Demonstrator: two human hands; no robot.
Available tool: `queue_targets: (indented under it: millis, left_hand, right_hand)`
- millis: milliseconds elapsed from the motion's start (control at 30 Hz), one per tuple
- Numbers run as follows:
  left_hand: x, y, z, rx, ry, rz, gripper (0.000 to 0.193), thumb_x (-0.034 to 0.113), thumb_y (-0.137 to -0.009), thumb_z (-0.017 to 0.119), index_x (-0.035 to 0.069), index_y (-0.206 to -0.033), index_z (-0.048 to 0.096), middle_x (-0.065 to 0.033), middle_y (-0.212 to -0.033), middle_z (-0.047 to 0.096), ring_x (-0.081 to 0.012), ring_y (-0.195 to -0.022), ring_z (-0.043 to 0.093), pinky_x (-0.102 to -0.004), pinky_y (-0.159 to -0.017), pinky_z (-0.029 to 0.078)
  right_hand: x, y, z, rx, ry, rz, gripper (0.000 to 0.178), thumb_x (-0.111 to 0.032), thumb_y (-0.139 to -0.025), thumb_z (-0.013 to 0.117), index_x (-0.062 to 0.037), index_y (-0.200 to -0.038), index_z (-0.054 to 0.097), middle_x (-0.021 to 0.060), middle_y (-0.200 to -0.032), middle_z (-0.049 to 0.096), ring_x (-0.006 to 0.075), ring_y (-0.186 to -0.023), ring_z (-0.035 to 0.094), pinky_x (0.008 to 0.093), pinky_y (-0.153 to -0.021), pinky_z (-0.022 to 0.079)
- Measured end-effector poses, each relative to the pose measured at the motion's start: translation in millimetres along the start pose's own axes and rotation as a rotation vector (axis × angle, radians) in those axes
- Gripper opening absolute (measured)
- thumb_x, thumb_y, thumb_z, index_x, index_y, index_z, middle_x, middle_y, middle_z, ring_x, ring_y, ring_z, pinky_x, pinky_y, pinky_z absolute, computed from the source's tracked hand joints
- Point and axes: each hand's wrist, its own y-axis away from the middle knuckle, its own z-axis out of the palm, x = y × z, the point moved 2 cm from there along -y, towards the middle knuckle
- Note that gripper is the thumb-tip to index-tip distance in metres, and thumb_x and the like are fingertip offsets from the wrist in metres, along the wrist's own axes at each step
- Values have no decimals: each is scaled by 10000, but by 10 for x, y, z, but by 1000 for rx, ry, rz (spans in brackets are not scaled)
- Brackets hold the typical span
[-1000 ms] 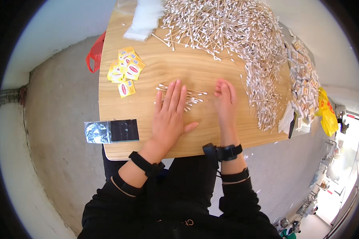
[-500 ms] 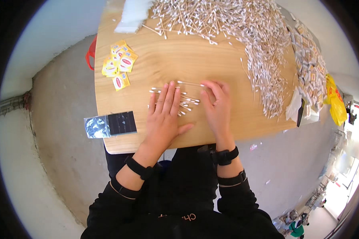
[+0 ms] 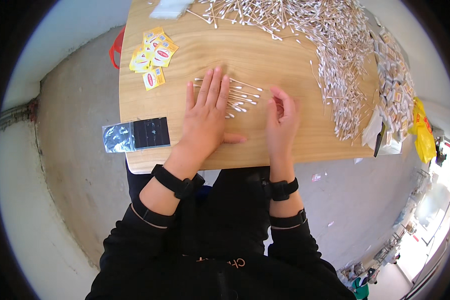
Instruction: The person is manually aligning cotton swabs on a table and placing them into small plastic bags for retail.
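Note:
My left hand lies flat on the wooden table, fingers stretched out over a small group of cotton swabs. Their white tips stick out past its right side, and a few ends show near the fingertips on the left; the palm and fingers hide the rest. Just right of this group, my right hand is lifted slightly, its fingers curved and a gap between thumb and forefinger. Nothing shows in it, and it touches no swab.
A large heap of loose cotton swabs covers the far and right table. Yellow printed packets lie at left, above a clear bag with a black panel. Clear bags lie at far left. Small packed bundles and a yellow bag are at right.
My right hand has let go of a cotton swab at the top of the small group and drawn back to the right. My left hand stays flat on the group. The view has shifted.

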Motion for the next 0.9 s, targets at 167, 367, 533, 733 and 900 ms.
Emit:
queue_targets:
  millis: [167, 367, 533, 733, 900]
  left_hand:
    - [5, -125, 25, -4, 14, -40, 1383, 676, -463, 777, -35, -1484, 172, -171, -1569, 156, -277, -1470, 107, -521, -1169, 92]
    - [49, -144, 34, -40, -123, -50, 1383, 738, -483, 724, -45, -1482, 175, -177, -1569, 152, -287, -1470, 96, -517, -1171, 87]
    - [73, -146, -14, -76, -135, -78, 1388, 740, -479, 725, -53, -1479, 178, -181, -1571, 140, -288, -1472, 86, -527, -1169, 73]
    - [54, -115, 73, 2, -20, -56, 1391, 683, -460, 778, -49, -1478, 175, -181, -1570, 138, -291, -1470, 98, -538, -1164, 90]
    - [90, -12, -60, 64, 56, -71, 1385, 639, -438, 809, -22, -1482, 184, -168, -1568, 157, -284, -1466, 123, -548, -1157, 116]
  right_hand:
    - [-114, 62, 25, -123, 76, 25, 180, -58, -853, 646, -63, -1032, 665, 85, -950, 547, 182, -862, 556, 298, -750, 471]
    - [-142, 57, 202, -201, 163, -75, 135, -122, -822, 706, -85, -950, 683, 96, -873, 570, 211, -763, 601, 324, -672, 487]
    - [-183, -71, 244, -193, 360, -26, 81, -156, -829, 694, -95, -875, 667, 64, -806, 596, 228, -715, 619, 333, -641, 490]
    - [-116, -106, 248, -251, 339, -29, 81, -147, -825, 693, -103, -889, 668, 70, -831, 599, 229, -733, 620, 333, -650, 497]
    - [-137, -19, 196, -247, 221, -88, 95, -129, -828, 687, -95, -915, 670, 74, -873, 584, 207, -740, 615, 319, -651, 498]
